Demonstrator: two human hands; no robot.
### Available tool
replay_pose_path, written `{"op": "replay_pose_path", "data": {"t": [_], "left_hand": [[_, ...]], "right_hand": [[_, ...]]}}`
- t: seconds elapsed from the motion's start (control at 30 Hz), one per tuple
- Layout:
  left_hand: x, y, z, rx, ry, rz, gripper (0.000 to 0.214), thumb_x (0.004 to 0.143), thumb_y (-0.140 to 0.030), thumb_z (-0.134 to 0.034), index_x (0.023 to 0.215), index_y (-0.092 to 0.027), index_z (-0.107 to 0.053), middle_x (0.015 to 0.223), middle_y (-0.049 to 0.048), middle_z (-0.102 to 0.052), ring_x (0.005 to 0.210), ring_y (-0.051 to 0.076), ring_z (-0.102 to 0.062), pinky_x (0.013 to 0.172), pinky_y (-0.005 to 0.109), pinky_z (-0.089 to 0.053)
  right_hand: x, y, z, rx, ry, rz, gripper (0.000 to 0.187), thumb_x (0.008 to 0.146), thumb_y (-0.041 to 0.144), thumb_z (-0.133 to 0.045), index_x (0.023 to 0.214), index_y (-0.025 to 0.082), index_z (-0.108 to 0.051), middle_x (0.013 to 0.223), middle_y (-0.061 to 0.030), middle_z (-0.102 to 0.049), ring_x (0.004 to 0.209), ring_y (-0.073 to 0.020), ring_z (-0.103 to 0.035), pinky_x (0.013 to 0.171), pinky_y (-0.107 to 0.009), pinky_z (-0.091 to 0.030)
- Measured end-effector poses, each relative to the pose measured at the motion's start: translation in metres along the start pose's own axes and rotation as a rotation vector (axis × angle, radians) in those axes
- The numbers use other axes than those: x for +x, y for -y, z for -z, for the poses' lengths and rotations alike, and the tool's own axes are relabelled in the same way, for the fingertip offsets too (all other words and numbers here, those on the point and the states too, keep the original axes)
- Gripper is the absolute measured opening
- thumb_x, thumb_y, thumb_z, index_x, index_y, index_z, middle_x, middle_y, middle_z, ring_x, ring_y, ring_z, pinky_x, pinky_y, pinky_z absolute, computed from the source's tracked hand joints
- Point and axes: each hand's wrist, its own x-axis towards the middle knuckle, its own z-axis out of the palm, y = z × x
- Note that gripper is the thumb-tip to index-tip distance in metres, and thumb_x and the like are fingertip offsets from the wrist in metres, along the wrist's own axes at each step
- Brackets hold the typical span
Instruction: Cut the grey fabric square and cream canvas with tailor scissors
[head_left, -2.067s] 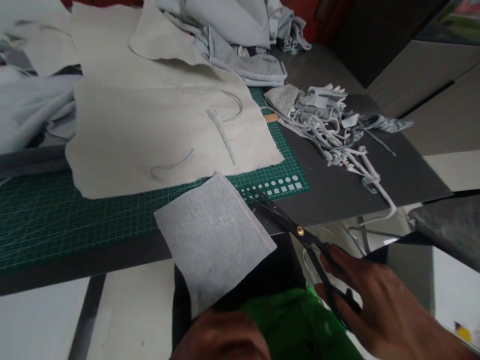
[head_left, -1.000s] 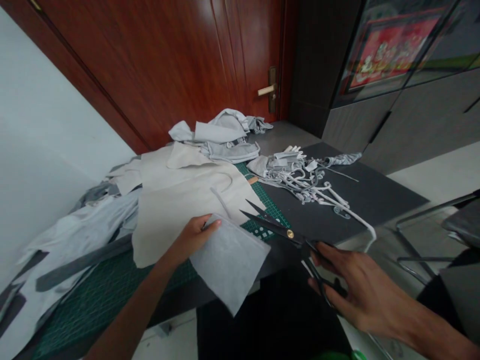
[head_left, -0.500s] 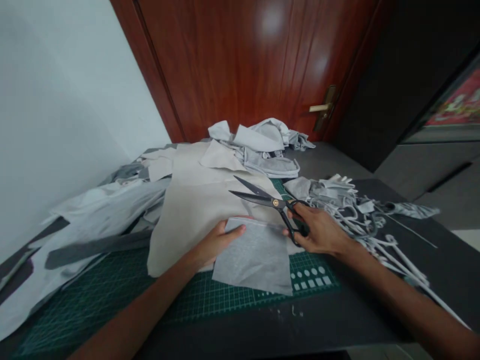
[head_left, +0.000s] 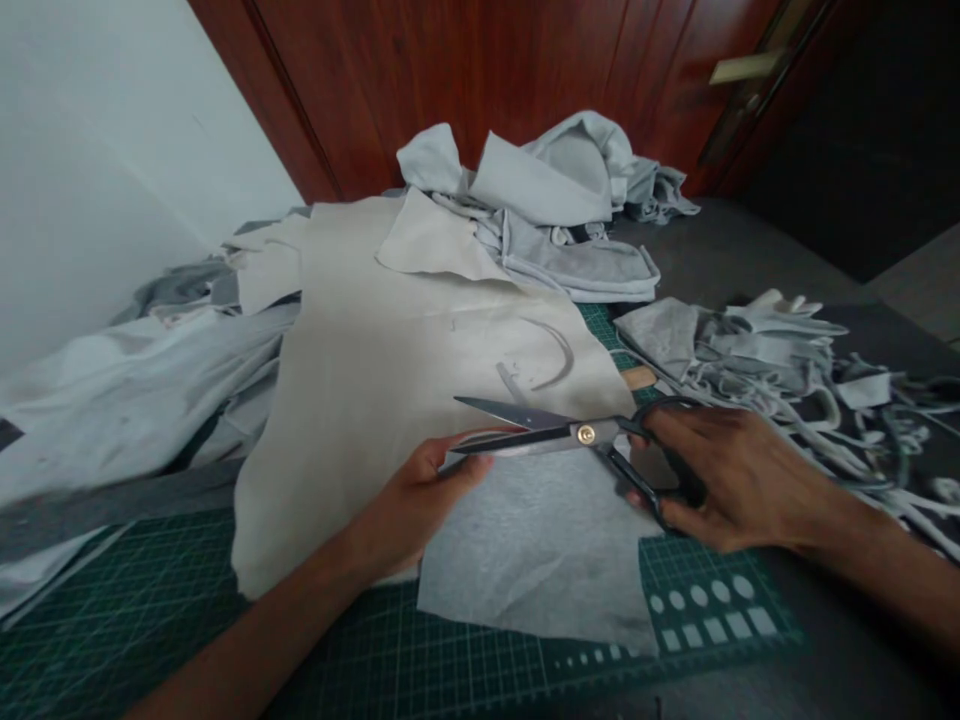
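Observation:
My left hand (head_left: 420,500) pinches the upper left corner of a grey piece of fabric (head_left: 525,555), thumb on top. My right hand (head_left: 720,475) grips the handles of black-handled scissors (head_left: 586,434), whose blades are parted and point left. The blades lie over the top edge of the grey fabric, with their tips close to my left thumb. Whether they touch the cloth I cannot tell. Beneath is a large cream cloth (head_left: 352,350), with thin grey cut strips (head_left: 555,355) lying on it.
A green cutting mat (head_left: 337,650) lies under the cloth. Grey and white garments (head_left: 562,190) are heaped at the back, more fabric (head_left: 135,390) at the left. Tangled cords and scraps (head_left: 780,370) lie at the right. A wooden door (head_left: 450,60) stands behind the table.
The scissors have come down to the top edge of the grey fabric, and their blades have drawn closer together. My view has moved nearer. My left hand still pinches the fabric.

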Motion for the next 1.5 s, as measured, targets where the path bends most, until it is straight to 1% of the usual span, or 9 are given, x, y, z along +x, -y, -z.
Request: {"op": "replay_pose_path", "data": {"t": [0.23,0.43,0.57,0.77,0.93,1.1,1.23,1.37,1.5], "left_hand": [[-0.001,-0.003,0.001,0.016,0.016,0.046,0.029,0.077,-0.046,-0.078,0.084,-0.017,-0.077,0.064,0.0000,-0.065,0.054,0.013,-0.057,0.052,0.024,-0.043],[0.000,-0.010,0.005,0.151,0.122,-0.087,0.020,0.085,-0.031,-0.072,0.101,-0.021,-0.080,0.076,0.0013,-0.073,0.076,0.017,-0.065,0.070,0.026,-0.049],[0.000,-0.009,0.007,0.165,0.142,-0.135,0.023,0.086,-0.024,-0.071,0.107,-0.025,-0.081,0.082,0.0002,-0.075,0.078,0.016,-0.065,0.074,0.025,-0.050],[-0.001,-0.011,0.005,0.151,0.168,-0.134,0.016,0.086,-0.025,-0.074,0.100,-0.027,-0.082,0.078,-0.0011,-0.075,0.072,0.013,-0.063,0.070,0.020,-0.051],[-0.002,-0.012,0.000,0.020,0.118,-0.024,0.019,0.083,-0.043,-0.079,0.088,-0.025,-0.081,0.064,-0.0031,-0.069,0.057,0.009,-0.059,0.053,0.016,-0.046],[-0.001,-0.009,-0.002,-0.001,0.084,-0.012,0.027,0.080,-0.047,-0.081,0.089,-0.021,-0.080,0.061,-0.0021,-0.068,0.054,0.010,-0.058,0.059,0.021,-0.052],[0.000,-0.007,-0.002,-0.017,0.056,-0.011,0.027,0.079,-0.047,-0.081,0.083,-0.021,-0.079,0.064,-0.0016,-0.069,0.053,0.010,-0.058,0.052,0.020,-0.047],[0.000,-0.007,-0.002,-0.012,0.086,-0.082,0.025,0.080,-0.042,-0.081,0.095,-0.022,-0.081,0.065,-0.0017,-0.069,0.057,0.011,-0.058,0.056,0.020,-0.047],[0.000,-0.009,-0.001,0.014,0.109,-0.111,0.024,0.083,-0.037,-0.079,0.103,-0.025,-0.081,0.064,-0.0023,-0.067,0.058,0.010,-0.056,0.053,0.018,-0.042]], "right_hand": [[-0.003,-0.010,-0.001,0.048,0.015,-0.054,0.015,0.080,0.036,-0.054,0.090,0.025,-0.050,0.070,-0.0050,-0.062,0.061,-0.0245,-0.061,0.055,-0.036,-0.043],[-0.015,0.002,0.001,0.074,0.019,-0.054,0.012,0.079,0.033,-0.052,0.087,0.024,-0.049,0.065,-0.0030,-0.060,0.056,-0.0237,-0.059,0.053,-0.036,-0.041],[-0.013,0.009,0.003,0.070,0.041,-0.043,0.014,0.079,0.033,-0.051,0.089,0.023,-0.048,0.066,-0.0040,-0.060,0.058,-0.0247,-0.062,0.053,-0.036,-0.041],[-0.011,0.007,0.001,0.047,0.037,-0.005,0.014,0.081,0.033,-0.050,0.089,0.022,-0.048,0.063,-0.0026,-0.057,0.055,-0.0235,-0.059,0.051,-0.035,-0.038],[-0.014,0.000,-0.003,0.108,0.024,-0.065,0.015,0.082,0.034,-0.050,0.092,0.023,-0.045,0.066,-0.0009,-0.056,0.053,-0.0214,-0.055,0.051,-0.033,-0.036],[-0.016,-0.004,-0.005,0.132,0.013,-0.136,0.018,0.078,0.033,-0.051,0.092,0.023,-0.047,0.067,-0.0029,-0.057,0.055,-0.0230,-0.056,0.053,-0.034,-0.036],[-0.017,-0.001,-0.003,0.134,-0.014,-0.120,0.018,0.079,0.035,-0.051,0.091,0.022,-0.048,0.069,-0.0040,-0.057,0.057,-0.0234,-0.057,0.054,-0.035,-0.037],[-0.015,0.003,-0.002,0.095,0.023,-0.057,0.015,0.081,0.035,-0.051,0.090,0.022,-0.049,0.068,-0.0038,-0.058,0.057,-0.0230,-0.057,0.053,-0.035,-0.036],[-0.014,0.004,-0.004,0.074,0.036,-0.051,0.017,0.082,0.034,-0.051,0.093,0.020,-0.053,0.070,-0.0059,-0.062,0.059,-0.0249,-0.059,0.054,-0.037,-0.038]]}}
